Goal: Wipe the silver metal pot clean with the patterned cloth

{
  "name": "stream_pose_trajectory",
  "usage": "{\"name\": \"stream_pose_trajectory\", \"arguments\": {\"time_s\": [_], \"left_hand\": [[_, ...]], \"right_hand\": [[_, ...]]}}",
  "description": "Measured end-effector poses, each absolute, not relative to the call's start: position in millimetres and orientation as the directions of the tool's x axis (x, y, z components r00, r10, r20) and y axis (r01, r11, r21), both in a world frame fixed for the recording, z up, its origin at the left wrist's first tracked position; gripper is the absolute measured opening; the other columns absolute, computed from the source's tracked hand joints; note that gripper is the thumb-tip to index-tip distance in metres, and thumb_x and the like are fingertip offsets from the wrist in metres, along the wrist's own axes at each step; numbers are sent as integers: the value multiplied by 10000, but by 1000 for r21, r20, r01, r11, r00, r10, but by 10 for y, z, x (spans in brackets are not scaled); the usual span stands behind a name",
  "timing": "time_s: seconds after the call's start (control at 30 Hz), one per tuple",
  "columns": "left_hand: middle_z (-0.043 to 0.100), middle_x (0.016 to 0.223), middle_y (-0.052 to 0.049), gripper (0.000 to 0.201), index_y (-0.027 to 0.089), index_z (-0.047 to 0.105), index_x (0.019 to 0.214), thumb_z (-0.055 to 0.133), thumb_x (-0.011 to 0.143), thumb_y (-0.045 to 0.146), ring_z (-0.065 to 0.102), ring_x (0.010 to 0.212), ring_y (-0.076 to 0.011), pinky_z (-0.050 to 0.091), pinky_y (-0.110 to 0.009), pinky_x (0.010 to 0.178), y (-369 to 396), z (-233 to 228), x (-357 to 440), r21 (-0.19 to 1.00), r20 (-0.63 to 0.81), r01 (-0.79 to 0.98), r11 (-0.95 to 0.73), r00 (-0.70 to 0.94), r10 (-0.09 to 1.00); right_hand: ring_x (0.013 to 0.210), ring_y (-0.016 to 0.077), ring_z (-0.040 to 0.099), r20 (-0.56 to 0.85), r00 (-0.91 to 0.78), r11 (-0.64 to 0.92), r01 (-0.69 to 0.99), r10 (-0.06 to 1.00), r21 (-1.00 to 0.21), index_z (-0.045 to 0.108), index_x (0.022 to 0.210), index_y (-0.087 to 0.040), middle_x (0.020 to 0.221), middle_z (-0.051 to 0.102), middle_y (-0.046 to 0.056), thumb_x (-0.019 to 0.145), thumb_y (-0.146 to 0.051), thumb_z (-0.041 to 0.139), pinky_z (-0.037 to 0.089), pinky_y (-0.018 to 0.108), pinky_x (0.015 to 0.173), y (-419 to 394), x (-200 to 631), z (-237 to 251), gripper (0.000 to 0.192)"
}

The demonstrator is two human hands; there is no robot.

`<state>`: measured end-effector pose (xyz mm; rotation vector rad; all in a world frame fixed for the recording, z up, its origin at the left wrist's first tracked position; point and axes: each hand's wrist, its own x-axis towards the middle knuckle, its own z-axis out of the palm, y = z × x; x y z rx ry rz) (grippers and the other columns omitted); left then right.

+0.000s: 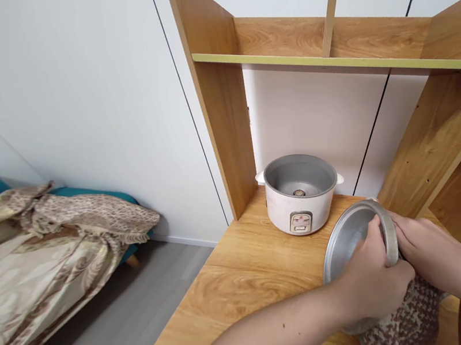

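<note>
The left hand's fingers (371, 243) curl over the rim of the metal inner pot (346, 239), thumb inside, holding it tilted at the near right of the bench (247, 275). The right hand (426, 249) presses a patterned cloth (405, 322) against its outside wall. Wiping looks underway; the empty rice cooker (299, 193) stands farther back, pot not yet inside.

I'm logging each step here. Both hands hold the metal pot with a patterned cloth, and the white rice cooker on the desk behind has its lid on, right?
Not quite. The head view shows the rice cooker open, no lid, its grey inside bare. The rest holds: left hand and right hand grip the metal pot with the patterned cloth.
</note>
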<state>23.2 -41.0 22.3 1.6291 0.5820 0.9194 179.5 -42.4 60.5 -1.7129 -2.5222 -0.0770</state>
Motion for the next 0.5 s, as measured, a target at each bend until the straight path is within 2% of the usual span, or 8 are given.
{"name": "stream_pose_trajectory", "arguments": {"time_s": [0.13,0.3,0.5], "left_hand": [[590,1066,-69,573,207,390,1315,516,760,139,565,1032,-240,453,-442,867,-414,241,217,963,258,-88,-255,576,776],[584,1113,-85,588,197,381,1327,505,756,132,556,1092,-258,440,-466,922,-413,272,188,961,257,-69,-267,574,778],[551,1260,-128,576,177,375,1305,505,747,125,517,1209,-279,404,-489,1019,-412,290,189,951,299,-111,-289,570,766]], "right_hand": [[742,199,647,115,-369,373,928,922,-7,582,975,-200,984,677,95,839,-134,359,418,292,599,-416,1798,596,270],[691,182,633,119,-297,308,946,948,-95,591,912,-215,873,679,53,856,-183,387,411,284,604,-378,1750,640,215],[699,185,631,151,-260,289,933,954,-215,644,843,-239,802,685,30,916,-248,300,427,290,635,-265,1755,646,351]]}}
